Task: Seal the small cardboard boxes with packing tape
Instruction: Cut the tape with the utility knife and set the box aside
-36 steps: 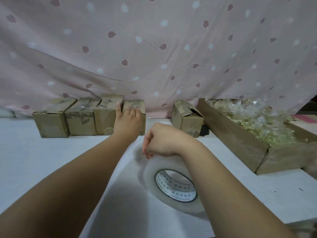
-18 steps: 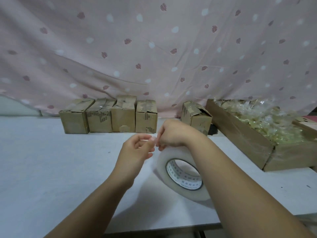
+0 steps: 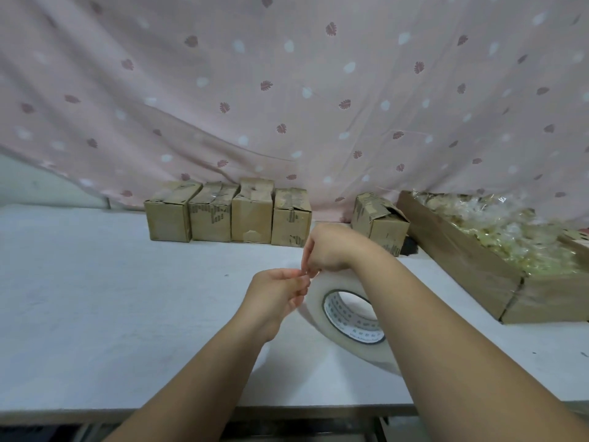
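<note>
A second ago the left hand (image 3: 280, 295) lay on the last box in the row of four small brown cardboard boxes (image 3: 228, 215) at the back of the white surface (image 3: 111, 298). It has come back to the right hand (image 3: 328, 250) over the wide roll of clear packing tape (image 3: 373, 354) standing on edge near the front. That box looks finished, and a fresh strip is probably being started. Both sets of fingers (image 3: 299, 282) are curled, pinching the roll's top edge. The tape's free end is too small to see
</note>
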The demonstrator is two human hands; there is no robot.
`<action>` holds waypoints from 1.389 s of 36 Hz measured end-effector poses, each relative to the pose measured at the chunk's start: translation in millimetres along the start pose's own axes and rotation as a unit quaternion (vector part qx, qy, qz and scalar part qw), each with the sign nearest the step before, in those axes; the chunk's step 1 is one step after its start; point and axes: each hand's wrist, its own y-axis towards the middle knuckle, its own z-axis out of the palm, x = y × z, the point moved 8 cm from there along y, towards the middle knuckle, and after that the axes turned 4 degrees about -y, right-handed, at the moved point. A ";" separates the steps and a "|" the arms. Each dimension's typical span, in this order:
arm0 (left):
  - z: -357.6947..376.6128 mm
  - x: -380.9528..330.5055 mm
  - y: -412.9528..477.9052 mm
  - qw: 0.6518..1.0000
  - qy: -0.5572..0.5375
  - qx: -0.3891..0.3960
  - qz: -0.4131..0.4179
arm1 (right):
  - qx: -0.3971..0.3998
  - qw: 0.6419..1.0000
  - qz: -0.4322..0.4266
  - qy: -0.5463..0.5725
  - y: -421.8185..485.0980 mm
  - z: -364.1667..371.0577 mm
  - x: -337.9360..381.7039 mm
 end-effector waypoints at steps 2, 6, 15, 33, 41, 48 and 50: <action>0.2 -3.7 0.1 1.000 0.023 0.006 0.007 | -0.009 1.000 0.008 0.000 2.9 0.7 -1.5; -4.9 -7.3 1.9 0.995 0.101 -0.007 0.027 | -0.189 0.977 0.029 0.094 0.0 -26.6 -4.7; -7.6 -25.6 -0.5 0.915 0.351 -0.071 0.186 | -0.361 0.898 -0.059 0.243 -64.0 -69.4 -9.3; -24.1 -15.8 12.9 0.933 0.309 -0.097 0.157 | -0.303 0.855 -0.004 0.421 -103.3 60.7 -69.8; -29.4 -22.2 8.2 0.912 0.352 -0.127 0.166 | -0.293 0.849 0.066 0.435 -94.2 85.6 -79.0; -30.3 -20.1 17.8 0.895 0.390 -0.136 0.167 | -0.361 0.832 0.093 0.411 -98.2 68.7 -89.1; -29.0 -17.4 21.1 0.891 0.401 -0.136 0.167 | -0.388 0.818 0.103 0.411 -103.8 63.7 -99.0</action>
